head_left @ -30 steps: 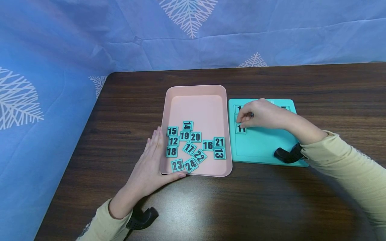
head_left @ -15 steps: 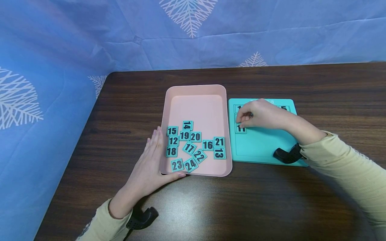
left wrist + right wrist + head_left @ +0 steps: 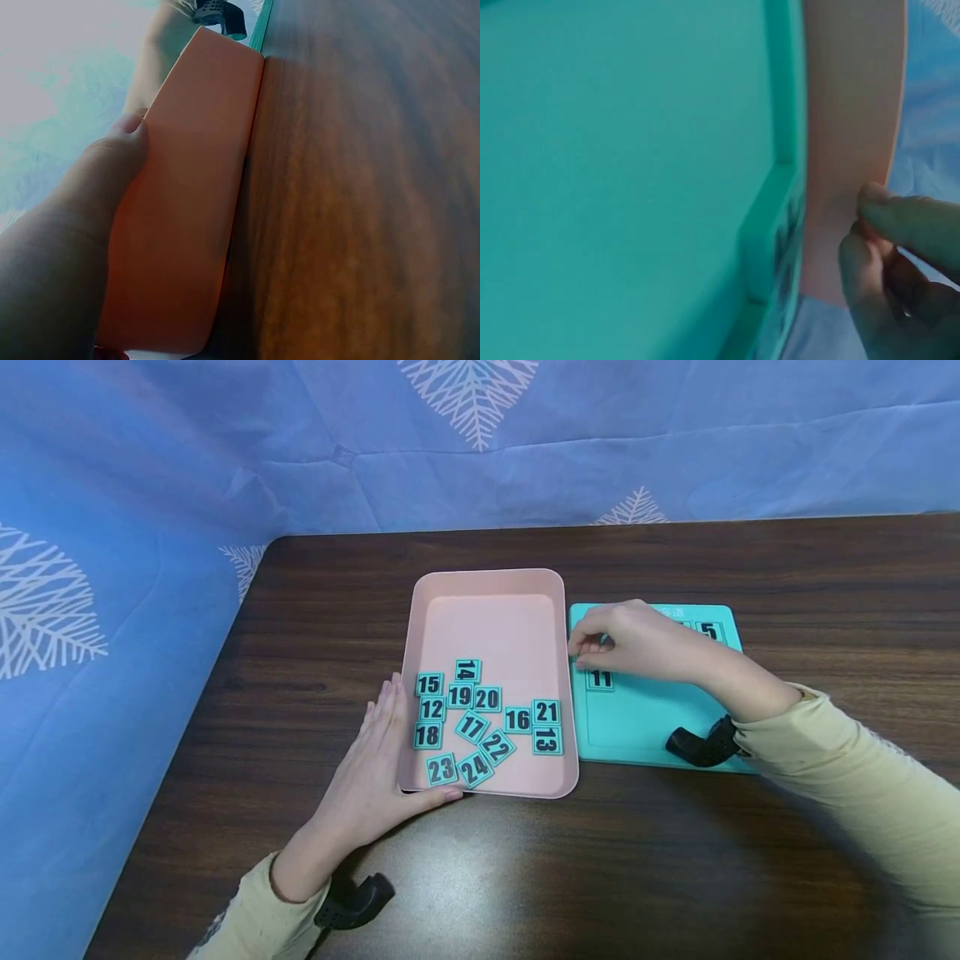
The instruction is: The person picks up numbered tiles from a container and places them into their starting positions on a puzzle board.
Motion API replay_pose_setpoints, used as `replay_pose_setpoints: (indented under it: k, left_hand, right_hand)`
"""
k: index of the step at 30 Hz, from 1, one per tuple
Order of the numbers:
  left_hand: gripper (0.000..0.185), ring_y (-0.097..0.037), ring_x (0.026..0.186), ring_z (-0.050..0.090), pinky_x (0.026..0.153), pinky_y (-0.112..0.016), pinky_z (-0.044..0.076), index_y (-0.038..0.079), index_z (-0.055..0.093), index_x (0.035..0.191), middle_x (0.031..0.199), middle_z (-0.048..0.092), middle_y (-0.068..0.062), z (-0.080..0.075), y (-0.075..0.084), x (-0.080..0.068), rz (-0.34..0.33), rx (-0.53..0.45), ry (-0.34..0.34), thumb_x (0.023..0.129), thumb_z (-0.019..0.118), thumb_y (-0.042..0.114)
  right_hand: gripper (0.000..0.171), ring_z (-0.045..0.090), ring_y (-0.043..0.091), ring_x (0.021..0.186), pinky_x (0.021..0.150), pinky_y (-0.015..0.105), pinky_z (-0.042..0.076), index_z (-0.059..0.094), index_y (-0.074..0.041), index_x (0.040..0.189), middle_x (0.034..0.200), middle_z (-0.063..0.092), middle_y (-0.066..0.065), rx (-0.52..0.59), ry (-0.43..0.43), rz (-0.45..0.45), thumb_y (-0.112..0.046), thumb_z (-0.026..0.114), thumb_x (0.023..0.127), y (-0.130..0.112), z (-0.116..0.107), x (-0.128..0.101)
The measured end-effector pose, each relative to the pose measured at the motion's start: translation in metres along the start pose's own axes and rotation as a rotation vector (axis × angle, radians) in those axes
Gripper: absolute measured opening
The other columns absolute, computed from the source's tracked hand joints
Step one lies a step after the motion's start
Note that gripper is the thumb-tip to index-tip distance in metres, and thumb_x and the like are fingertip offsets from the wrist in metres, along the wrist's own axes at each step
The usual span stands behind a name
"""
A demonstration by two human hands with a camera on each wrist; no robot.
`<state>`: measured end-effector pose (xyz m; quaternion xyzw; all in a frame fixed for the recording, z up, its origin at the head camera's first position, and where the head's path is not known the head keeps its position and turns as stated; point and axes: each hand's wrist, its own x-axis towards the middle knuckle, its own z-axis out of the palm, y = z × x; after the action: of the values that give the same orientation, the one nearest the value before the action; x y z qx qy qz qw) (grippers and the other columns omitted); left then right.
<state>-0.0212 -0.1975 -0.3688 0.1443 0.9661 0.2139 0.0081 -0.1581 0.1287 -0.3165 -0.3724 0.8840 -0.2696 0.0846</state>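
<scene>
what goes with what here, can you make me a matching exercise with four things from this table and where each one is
Things:
1. tile 11
2. tile 23
3. left hand
4. tile 5

Places:
A. near corner of the pink tray
B. far right of the green board
C. flat against the tray's outer left side
D. on the board just below the right hand

Pairs: 1-D, 2-A, 3-C, 4-B

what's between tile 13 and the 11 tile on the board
In the head view, only the pink tray's right wall and the teal board's left rim separate tile 13 from tile 11.
</scene>
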Motion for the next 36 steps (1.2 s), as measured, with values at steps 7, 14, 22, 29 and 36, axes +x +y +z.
replay_pose_setpoints:
  k: [7, 14, 22, 29, 36]
  left_hand:
    - [0.129, -0.022, 0.145, 0.000, 0.117, -0.043, 0.010, 0.012, -0.010, 0.152, 0.160, -0.002, -0.008, -0.001, -0.001, 0.000, 0.014, 0.003, 0.011, 0.068, 0.061, 0.079]
    - [0.130, -0.024, 0.145, 0.001, 0.117, -0.043, 0.010, 0.012, -0.010, 0.152, 0.160, -0.002, -0.008, -0.001, 0.000, 0.000, 0.016, 0.006, 0.015, 0.067, 0.060, 0.080]
    - [0.129, -0.022, 0.145, 0.000, 0.117, -0.042, 0.010, 0.012, -0.009, 0.152, 0.160, -0.001, -0.009, -0.001, 0.000, 0.000, 0.019, 0.009, 0.013, 0.068, 0.060, 0.080]
    - [0.129, -0.021, 0.145, -0.001, 0.117, -0.041, 0.009, 0.011, -0.009, 0.152, 0.160, -0.001, -0.009, -0.001, 0.000, -0.001, 0.027, 0.007, 0.017, 0.068, 0.061, 0.079]
    - [0.129, -0.021, 0.145, -0.001, 0.117, -0.041, 0.009, 0.011, -0.009, 0.152, 0.160, -0.001, -0.009, -0.001, 0.000, -0.001, 0.027, -0.003, 0.017, 0.068, 0.060, 0.079]
  right_hand:
    - [0.010, 0.050, 0.013, 0.070, 0.062, 0.030, 0.046, 0.070, -0.009, 0.090, 0.079, 0.057, -0.001, -0.055, 0.072, 0.013, -0.003, 0.073, 0.083, -0.012, -0.004, 0.006]
    - [0.011, 0.053, 0.015, 0.073, 0.066, 0.031, 0.049, 0.069, -0.006, 0.091, 0.081, 0.057, -0.001, -0.013, 0.049, -0.074, -0.004, 0.075, 0.082, -0.030, 0.002, 0.026]
    - [0.006, 0.053, 0.018, 0.074, 0.065, 0.028, 0.047, 0.068, -0.005, 0.088, 0.079, 0.057, 0.001, 0.050, -0.004, -0.168, -0.003, 0.071, 0.083, -0.065, 0.012, 0.055]
    - [0.005, 0.053, 0.017, 0.076, 0.068, 0.027, 0.047, 0.067, -0.004, 0.089, 0.081, 0.058, 0.002, 0.068, -0.055, -0.203, -0.003, 0.068, 0.084, -0.087, 0.016, 0.076]
    - [0.002, 0.053, 0.013, 0.074, 0.069, 0.024, 0.047, 0.068, -0.006, 0.087, 0.079, 0.060, 0.000, 0.099, -0.135, -0.193, -0.005, 0.068, 0.085, -0.095, 0.036, 0.099]
